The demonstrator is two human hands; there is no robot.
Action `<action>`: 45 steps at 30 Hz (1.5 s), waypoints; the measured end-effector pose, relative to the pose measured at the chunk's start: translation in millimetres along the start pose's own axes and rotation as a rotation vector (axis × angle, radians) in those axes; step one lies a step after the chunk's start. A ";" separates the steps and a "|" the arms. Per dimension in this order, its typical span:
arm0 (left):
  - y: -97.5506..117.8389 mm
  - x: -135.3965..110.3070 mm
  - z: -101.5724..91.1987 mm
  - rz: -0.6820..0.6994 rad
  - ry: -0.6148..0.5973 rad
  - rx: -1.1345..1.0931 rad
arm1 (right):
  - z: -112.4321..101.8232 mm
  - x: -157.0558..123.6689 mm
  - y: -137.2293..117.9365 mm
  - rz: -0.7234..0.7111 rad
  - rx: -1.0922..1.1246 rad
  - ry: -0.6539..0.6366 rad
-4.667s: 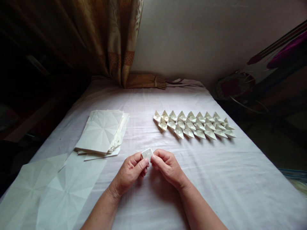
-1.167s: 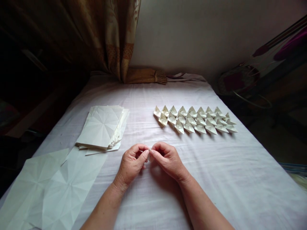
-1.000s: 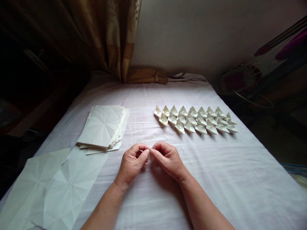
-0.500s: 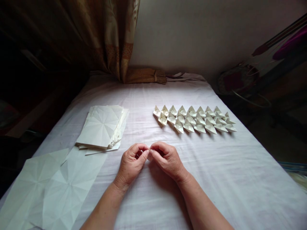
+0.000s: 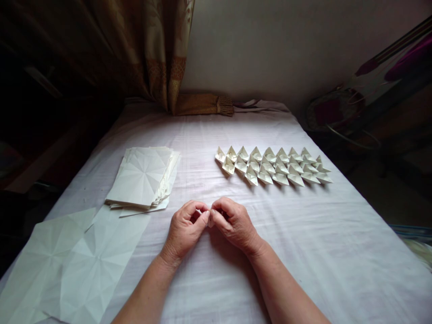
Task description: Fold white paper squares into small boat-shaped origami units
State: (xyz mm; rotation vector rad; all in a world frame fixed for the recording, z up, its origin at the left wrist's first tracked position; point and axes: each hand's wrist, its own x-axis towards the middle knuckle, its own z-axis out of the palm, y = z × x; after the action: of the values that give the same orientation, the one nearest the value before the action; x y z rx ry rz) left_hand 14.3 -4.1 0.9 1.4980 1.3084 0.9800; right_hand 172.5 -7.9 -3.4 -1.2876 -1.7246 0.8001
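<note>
My left hand [image 5: 188, 227] and my right hand [image 5: 234, 224] meet over the cloth, thumbs and forefingers closed in a pinch. Between the fingertips shows a bit of a small folded paper piece [image 5: 210, 221]; my fingers hide most of it, so its shape is unclear. Beyond my right hand stand rows of small pointed folded paper boats [image 5: 266, 167], packed close together. A stack of creased paper sheets [image 5: 143, 175] lies beyond my left hand. Nearer me on the left, large creased sheets [image 5: 97, 261] lie flat and overlap.
A pale bedsheet [image 5: 303, 252] with wrinkles covers the surface. At its far edge a patterned curtain [image 5: 165, 67] hangs down, with a brown fringed cloth [image 5: 202, 104] beside it. Dark clutter and a bag-like item [image 5: 329, 112] stand off to the right.
Both hands stay pinched together in nearly the same place, with the right fingers shifted slightly. The view has tilted a little.
</note>
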 end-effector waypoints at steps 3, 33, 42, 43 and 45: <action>0.2 0.4 -0.5 -0.053 0.011 -0.054 | -0.4 0.4 1.8 -0.003 -0.001 0.049; -9.8 -0.8 -7.0 0.508 0.091 0.670 | 2.5 0.4 15.3 -0.064 -0.244 0.198; -7.0 -2.5 -6.4 0.482 0.053 0.784 | 2.7 0.1 17.8 -0.083 -0.274 0.152; -6.3 -2.6 -5.8 0.476 0.047 0.781 | 2.2 0.1 16.9 -0.100 -0.275 0.123; -4.8 -2.6 -5.1 0.471 0.038 0.779 | 1.0 0.2 14.1 -0.140 -0.275 0.063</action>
State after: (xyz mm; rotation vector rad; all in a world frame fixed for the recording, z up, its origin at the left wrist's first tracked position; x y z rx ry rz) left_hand 7.7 -5.9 -2.2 2.4733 1.4829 0.8087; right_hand 177.8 -3.8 -15.9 -1.3380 -1.8977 0.4482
